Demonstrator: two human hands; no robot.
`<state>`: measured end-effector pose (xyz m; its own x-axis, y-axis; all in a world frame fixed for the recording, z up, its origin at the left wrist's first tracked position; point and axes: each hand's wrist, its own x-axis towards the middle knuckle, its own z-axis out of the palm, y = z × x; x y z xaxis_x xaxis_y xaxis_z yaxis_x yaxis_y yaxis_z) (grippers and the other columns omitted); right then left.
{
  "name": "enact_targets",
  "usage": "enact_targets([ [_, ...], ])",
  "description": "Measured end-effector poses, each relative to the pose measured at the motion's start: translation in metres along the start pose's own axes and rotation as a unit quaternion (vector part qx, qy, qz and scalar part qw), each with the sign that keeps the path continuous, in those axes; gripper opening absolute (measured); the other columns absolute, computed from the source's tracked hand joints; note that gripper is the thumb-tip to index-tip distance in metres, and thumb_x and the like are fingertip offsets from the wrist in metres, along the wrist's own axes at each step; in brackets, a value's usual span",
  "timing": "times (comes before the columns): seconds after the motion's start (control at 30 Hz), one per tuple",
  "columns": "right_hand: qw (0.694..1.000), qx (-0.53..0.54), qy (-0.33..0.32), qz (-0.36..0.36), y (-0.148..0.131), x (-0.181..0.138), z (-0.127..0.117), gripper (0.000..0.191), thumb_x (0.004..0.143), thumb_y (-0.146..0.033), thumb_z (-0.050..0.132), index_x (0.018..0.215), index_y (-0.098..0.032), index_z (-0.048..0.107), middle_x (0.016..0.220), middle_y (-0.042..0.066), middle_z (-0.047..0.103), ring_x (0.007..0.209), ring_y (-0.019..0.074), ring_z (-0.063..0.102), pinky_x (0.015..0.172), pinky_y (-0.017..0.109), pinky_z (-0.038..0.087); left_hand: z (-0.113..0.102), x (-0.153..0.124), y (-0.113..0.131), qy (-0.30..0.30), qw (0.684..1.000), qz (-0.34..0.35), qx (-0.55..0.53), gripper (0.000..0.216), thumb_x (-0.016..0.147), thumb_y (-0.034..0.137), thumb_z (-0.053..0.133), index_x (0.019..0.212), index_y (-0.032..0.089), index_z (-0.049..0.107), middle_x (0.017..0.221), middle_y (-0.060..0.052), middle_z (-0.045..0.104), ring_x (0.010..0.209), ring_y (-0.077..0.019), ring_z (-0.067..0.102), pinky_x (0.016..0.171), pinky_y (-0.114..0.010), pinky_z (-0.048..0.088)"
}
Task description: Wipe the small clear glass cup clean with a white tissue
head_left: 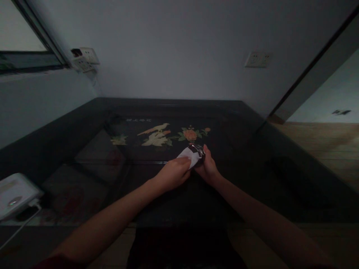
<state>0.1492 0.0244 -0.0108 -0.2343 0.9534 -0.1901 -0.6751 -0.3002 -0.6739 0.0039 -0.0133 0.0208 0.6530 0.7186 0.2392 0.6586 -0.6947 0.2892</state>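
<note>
Above the dark glossy table, my right hand (208, 166) is closed around a small dark, shiny, rounded object (201, 152); its kind is not clear in the dim light. My left hand (176, 171) pinches a white tissue (188, 154), which is pressed against the left side of that object. The tissue and fingers hide part of it. Both hands meet close together, just in front of the flower picture (190, 134) on the tabletop.
The dark table (224, 116) stands against the wall and shows a bird picture (155, 136). A white device (17, 196) with a cable sits at the left edge. Wall sockets (258, 59) are behind. A dark flat shape (294, 179) is at the right.
</note>
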Motion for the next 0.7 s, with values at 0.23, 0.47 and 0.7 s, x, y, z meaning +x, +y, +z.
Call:
enact_targets([
  [0.23,1.0,-0.001,-0.008,-0.002,0.002,0.001,-0.001,0.034,0.083,-0.05,0.052,0.095,-0.022,0.067,0.08,0.002,0.073,0.091,0.022,0.067,0.079,0.034,0.051,0.001,0.002,-0.005,-0.008,0.996,0.041,0.076,0.022,0.087,0.009,0.045,0.104,0.011,0.058,0.106,-0.012,0.066,0.104,-0.0236,0.06,0.096,-0.036,0.046],
  [0.47,0.999,-0.044,-0.022,-0.021,0.002,-0.001,-0.001,0.038,0.077,-0.054,0.06,0.093,-0.02,0.067,0.084,0.003,0.073,0.093,0.0227,0.066,0.079,0.032,0.051,-0.001,0.0,0.009,0.009,0.988,-0.104,-0.115,0.013,0.084,0.021,0.049,0.083,0.013,0.06,0.082,-0.007,0.066,0.076,-0.0192,0.062,0.073,-0.03,0.05],
  [0.7,0.998,-0.058,-0.023,-0.024,0.002,-0.003,0.003,0.041,0.077,-0.056,0.057,0.098,-0.022,0.065,0.083,0.003,0.073,0.095,0.024,0.065,0.079,0.035,0.051,0.003,0.006,0.012,0.071,0.809,-0.201,-0.548,0.03,0.078,0.029,0.056,0.1,0.01,0.06,0.087,-0.007,0.068,0.081,-0.0187,0.063,0.074,-0.028,0.047],
])
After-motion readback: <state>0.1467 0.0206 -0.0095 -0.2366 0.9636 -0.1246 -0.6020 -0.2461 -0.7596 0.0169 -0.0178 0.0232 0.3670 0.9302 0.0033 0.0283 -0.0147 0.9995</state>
